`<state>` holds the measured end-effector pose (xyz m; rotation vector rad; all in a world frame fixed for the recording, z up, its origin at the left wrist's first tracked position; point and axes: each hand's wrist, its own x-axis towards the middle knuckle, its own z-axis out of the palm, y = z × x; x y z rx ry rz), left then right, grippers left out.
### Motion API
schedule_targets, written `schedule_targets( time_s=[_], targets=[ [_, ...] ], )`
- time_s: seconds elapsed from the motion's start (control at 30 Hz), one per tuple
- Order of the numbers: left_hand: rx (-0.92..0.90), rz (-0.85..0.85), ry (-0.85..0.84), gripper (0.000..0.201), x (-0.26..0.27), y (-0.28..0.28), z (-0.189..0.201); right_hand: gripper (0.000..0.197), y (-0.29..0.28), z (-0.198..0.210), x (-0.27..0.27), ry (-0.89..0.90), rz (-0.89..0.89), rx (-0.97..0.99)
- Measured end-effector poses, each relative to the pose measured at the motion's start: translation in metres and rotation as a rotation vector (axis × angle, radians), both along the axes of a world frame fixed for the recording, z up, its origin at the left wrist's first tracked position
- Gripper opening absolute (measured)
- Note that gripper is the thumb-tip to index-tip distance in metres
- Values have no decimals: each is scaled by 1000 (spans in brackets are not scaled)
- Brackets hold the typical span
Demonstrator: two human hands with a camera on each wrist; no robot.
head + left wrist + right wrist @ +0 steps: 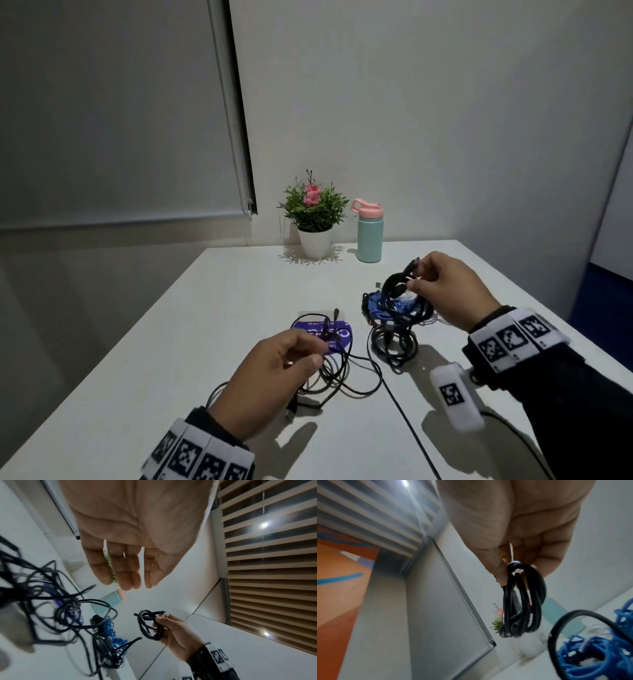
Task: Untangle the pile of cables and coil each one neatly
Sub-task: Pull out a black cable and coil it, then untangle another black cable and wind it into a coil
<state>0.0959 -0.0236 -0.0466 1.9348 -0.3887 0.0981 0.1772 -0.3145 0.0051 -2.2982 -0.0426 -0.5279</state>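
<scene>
My right hand [416, 277] is raised over the table and pinches a small coiled black cable [397, 286] near its two plugs; the coil [522, 601] hangs from my fingers [501, 569]. Below it lie a bunched blue cable [383, 305] and a loosely looped black cable [394, 342]. My left hand [315, 353] hovers over a loose tangle of thin black cables [342, 377] that lies partly on a purple card [329, 337]. In the left wrist view the left hand [130, 574] holds nothing, its fingers relaxed; the tangle [60, 601] is blurred.
A potted plant [313, 212] and a teal bottle with a pink lid [370, 236] stand at the back of the white table [205, 308]. A seam [411, 428] runs across the table. A white tagged block [457, 397] hangs by my right wrist.
</scene>
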Motion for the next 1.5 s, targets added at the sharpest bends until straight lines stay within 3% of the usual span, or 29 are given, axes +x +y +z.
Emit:
schedule_targets(
  time_s=[0.17, 0.27, 0.33, 0.4, 0.43, 0.53, 0.6, 0.67, 0.7, 0.77, 0.83, 0.9, 0.97, 1.07, 1.23, 1.3, 1.37, 1.4, 1.43, 1.5],
  targets=[
    [-95, -54, 94, 11, -14, 12, -13, 15, -5, 16, 33, 112, -38, 91],
    [-202, 2, 96, 14, -9, 22, -14, 36, 6, 23, 41, 178, -111, -196],
    [-310, 86, 100, 15, -4, 27, -16, 49, 25, 25, 34, 122, -96, -351],
    [-417, 137, 131, 12, -1, 29, -20, 36, 50, 21, 25, 109, 19, -429],
    [-441, 143, 140, 12, 0, 29, -23, 36, 64, 16, 20, 190, 94, -512],
    [-401, 155, 120, 13, 2, 29, -29, 62, 105, -4, 4, 576, 214, -721],
    [-380, 169, 85, 15, 2, 28, -30, 48, 120, -17, -3, 597, 254, -709],
    [-369, 181, 46, 21, 1, 29, -31, 22, 126, -25, -9, 501, 326, -426],
    [-332, 197, 25, 35, 2, 30, -32, 12, 127, -24, -16, 469, 387, -121],
    [-230, 211, -19, 66, 3, 34, -34, 5, 126, -19, -32, 403, 533, 483],
    [-191, 156, -14, 84, 3, 34, -32, 3, 117, -10, -51, 320, 648, 817],
    [-206, 83, -20, 71, 4, 29, -34, 12, 106, -7, -68, 262, 732, 1020],
    [-234, 63, -40, 34, 3, 24, -34, 15, 96, -8, -82, 232, 765, 1187],
    [-345, 97, 73, 27, 1, 20, -33, 18, 84, -24, -94, 183, 727, 1299],
    [-670, 267, 220, 30, 0, 23, -25, 23, 58, -50, -96, 87, 477, 1310],
    [-705, 239, 243, 26, -2, 24, -23, 25, 55, -57, -95, 109, 454, 1322],
    [-622, 109, 287, 13, -7, 20, -21, 26, 57, -62, -96, 142, 490, 1315],
    [-555, 25, 301, 18, -11, 17, -21, 27, 60, -64, -97, 154, 517, 1317],
    [-505, -33, 293, 35, -15, 16, -21, 27, 63, -65, -99, 164, 546, 1324],
    [-550, -64, 229, 58, -17, 17, -17, 28, 67, -68, -102, 183, 598, 1335]
  ],
)
